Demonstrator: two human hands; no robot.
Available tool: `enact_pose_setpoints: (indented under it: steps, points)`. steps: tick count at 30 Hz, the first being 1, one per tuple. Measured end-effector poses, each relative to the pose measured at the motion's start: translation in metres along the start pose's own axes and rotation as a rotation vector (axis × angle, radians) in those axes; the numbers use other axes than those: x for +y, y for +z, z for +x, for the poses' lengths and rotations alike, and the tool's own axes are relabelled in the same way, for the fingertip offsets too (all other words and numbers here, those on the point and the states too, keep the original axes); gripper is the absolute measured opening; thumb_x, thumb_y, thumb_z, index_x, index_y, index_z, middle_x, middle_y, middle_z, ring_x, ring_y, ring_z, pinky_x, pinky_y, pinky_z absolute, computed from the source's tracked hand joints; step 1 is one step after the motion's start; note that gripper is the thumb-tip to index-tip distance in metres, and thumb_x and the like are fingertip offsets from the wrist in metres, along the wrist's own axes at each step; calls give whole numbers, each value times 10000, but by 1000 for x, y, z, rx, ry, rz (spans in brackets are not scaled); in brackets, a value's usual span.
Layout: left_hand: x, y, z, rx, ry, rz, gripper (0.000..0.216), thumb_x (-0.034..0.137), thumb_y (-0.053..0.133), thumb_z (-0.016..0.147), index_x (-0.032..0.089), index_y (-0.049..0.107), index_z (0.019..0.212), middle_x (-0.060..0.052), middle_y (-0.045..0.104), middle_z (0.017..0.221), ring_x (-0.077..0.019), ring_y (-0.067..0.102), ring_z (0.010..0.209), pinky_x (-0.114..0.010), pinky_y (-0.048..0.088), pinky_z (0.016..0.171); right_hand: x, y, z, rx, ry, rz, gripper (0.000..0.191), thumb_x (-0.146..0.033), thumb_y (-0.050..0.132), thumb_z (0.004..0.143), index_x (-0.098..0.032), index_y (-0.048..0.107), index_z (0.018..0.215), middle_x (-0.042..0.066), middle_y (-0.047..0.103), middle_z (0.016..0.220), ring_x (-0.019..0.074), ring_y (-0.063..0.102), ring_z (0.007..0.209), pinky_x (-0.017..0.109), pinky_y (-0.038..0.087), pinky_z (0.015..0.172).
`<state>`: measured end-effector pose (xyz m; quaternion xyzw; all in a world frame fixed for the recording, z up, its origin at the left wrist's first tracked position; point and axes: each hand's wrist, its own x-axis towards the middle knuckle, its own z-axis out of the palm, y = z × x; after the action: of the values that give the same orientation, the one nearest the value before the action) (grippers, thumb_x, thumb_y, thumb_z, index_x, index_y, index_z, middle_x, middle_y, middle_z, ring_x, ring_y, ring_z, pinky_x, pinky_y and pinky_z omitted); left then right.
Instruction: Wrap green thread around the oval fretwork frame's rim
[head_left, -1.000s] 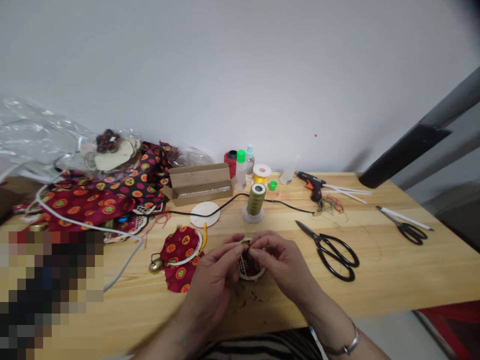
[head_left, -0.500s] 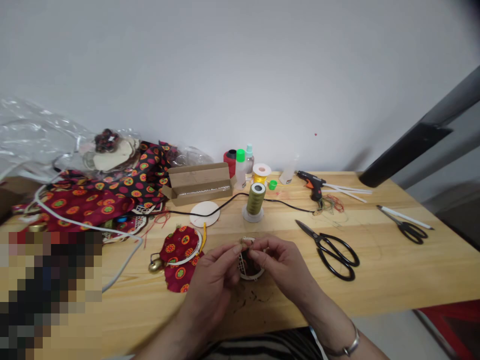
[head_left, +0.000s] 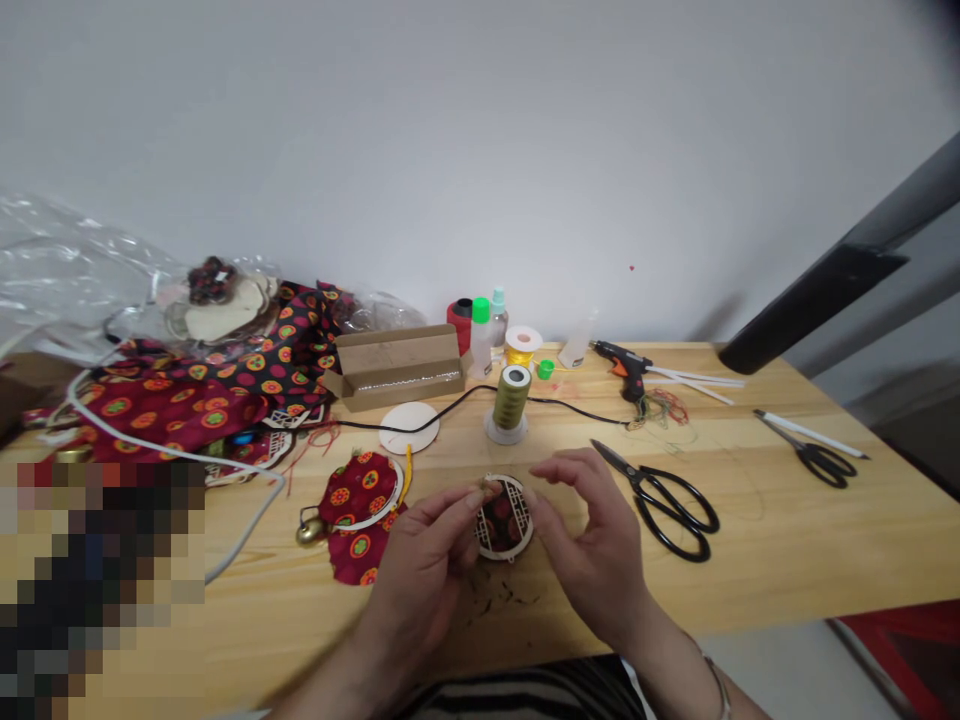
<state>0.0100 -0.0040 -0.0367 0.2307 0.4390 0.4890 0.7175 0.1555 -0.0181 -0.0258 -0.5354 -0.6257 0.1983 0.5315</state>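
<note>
A round ornament (head_left: 501,522) with a pale openwork frame over dark patterned fabric is between my hands. My left hand (head_left: 431,550) grips its left edge, thumb and forefinger pinched near the small loop at the top. Whether a thread is in that pinch is too small to tell. On the other side, my right hand (head_left: 592,540) has its thumb and forefinger apart, the thumb close to the ornament's right rim. Left of my left hand lie red patterned fabric pieces (head_left: 360,500) with a white ring and a brass bell (head_left: 309,528).
Black-handled scissors (head_left: 671,505) lie right of my right hand; smaller scissors (head_left: 821,462) are farther right. Beyond the ornament stand an olive thread spool (head_left: 512,400) and a green-capped bottle (head_left: 481,340). A glue gun (head_left: 628,370), an open cardboard box (head_left: 401,370) and patterned fabric (head_left: 210,390) lie behind.
My right hand has let go near the ornament's top and moved right, its fingers spreading. More of the ornament now shows. My left hand stays nearly in place.
</note>
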Motion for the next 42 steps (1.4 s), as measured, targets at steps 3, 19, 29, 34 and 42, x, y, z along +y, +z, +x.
enact_pose_setpoints:
  steps: [3,19,29,34,42]
  points:
    - [0,1,1,-10,12,2,141,247,762,635,123,740,701,78,397,433,-43,232,425,-158,219,394,-4,4,0,-48,-144,-47,105,-113,582,799,-205,628,815,32,611,757,180,536,766,337,438,716]
    - [-2,-3,-1,20,140,169,122,248,752,654,170,767,746,5,667,605,-104,513,535,-206,410,540,1,8,-1,-131,-173,-178,150,-123,551,841,-209,663,891,48,663,789,202,527,784,384,414,705]
    - [4,-1,-4,40,209,269,100,247,761,629,178,765,701,-56,747,813,-201,631,787,-255,486,706,2,9,-2,-139,-183,-150,187,-121,542,846,-222,671,935,45,660,792,203,526,784,379,418,694]
    - [4,-2,-4,9,228,301,67,232,732,668,193,766,711,-43,746,827,-189,631,795,-240,483,719,2,8,-3,-161,-155,-129,185,-123,547,842,-211,674,944,50,655,798,205,528,797,379,422,701]
    - [5,-3,-4,32,264,371,50,208,722,662,196,764,687,-48,748,825,-204,636,817,-256,485,749,-1,7,-2,-195,-114,-52,186,-123,546,839,-228,664,937,47,650,814,199,542,806,370,439,709]
